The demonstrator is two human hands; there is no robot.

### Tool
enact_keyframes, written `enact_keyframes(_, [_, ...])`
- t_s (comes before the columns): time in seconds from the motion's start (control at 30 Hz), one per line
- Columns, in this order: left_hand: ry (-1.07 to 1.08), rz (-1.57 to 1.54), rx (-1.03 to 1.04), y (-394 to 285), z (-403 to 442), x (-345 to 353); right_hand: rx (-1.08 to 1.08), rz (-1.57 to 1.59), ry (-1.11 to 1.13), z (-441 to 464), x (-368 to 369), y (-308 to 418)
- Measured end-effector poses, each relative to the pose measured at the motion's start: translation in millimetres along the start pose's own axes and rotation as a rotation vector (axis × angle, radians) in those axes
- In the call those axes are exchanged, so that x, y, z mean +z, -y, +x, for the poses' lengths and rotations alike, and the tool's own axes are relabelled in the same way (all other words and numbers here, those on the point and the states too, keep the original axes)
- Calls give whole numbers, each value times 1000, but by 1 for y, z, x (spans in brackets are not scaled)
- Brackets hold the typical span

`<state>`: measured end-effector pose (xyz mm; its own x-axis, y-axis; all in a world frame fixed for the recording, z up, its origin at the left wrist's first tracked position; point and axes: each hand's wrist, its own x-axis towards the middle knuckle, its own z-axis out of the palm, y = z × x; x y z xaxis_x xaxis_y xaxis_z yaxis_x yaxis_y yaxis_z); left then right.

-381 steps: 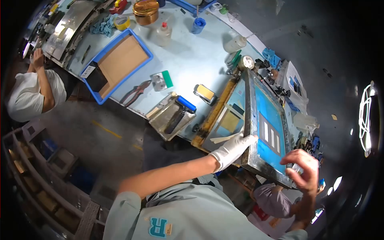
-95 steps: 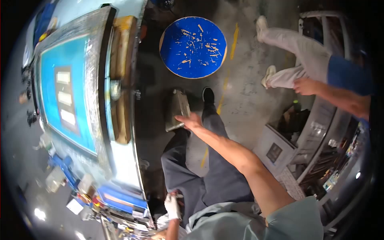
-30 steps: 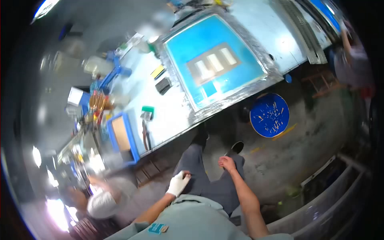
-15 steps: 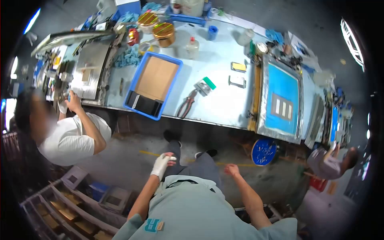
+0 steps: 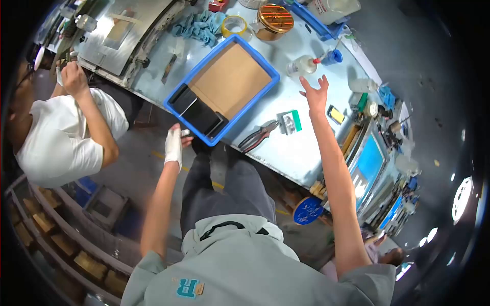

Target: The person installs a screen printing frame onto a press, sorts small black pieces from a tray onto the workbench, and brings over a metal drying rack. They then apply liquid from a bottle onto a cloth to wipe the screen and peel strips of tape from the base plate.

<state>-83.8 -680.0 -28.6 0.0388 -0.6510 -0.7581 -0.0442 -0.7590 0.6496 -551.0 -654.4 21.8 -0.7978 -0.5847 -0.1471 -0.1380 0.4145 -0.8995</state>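
Note:
My right hand (image 5: 316,96) reaches over the table with its fingers spread and holds nothing. Just beyond its fingertips a clear bottle (image 5: 301,67) with a red tip leans toward a blue cup (image 5: 334,56). My left hand (image 5: 174,148), in a white glove with bare fingertips, hangs below the table edge, fingers loosely apart and nothing seen in them. Close above it is the near corner of a blue tray (image 5: 246,116), which holds a brown cardboard sheet (image 5: 232,79) and black flat pieces (image 5: 196,113). Pliers (image 5: 258,137) lie beside a green-edged metal piece (image 5: 291,122).
At left, a co-worker in a white shirt (image 5: 69,137) works at a metal screen-printing frame (image 5: 117,38). Blue cloths (image 5: 201,26), a tape roll (image 5: 235,25) and a copper-coloured tin (image 5: 273,21) stand behind the tray. A blue round stool (image 5: 308,210) is under the table edge.
My right hand has risen from beside my body to above the table, its fingers spreading. My left hand has moved up toward the tray. My view has turned and come closer to the table.

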Motion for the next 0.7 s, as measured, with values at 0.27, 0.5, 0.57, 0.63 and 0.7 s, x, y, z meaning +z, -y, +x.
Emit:
enact_keyframes(0.27, [-424,179,137,43,55,58,-120,-309,222,113,15,26])
enact_keyframes(0.5, [-536,277,127,22,38,88,-215,-323,192,211,-47,143])
enact_keyframes(0.57, [-493,193,123,20,36,88,-469,-526,58,280,-69,132])
enact_keyframes(0.63, [-475,201,116,12,30,91,-478,-611,2,317,-68,116])
enact_keyframes(0.7, [-460,170,107,8,30,94,-248,-584,19,340,-61,106])
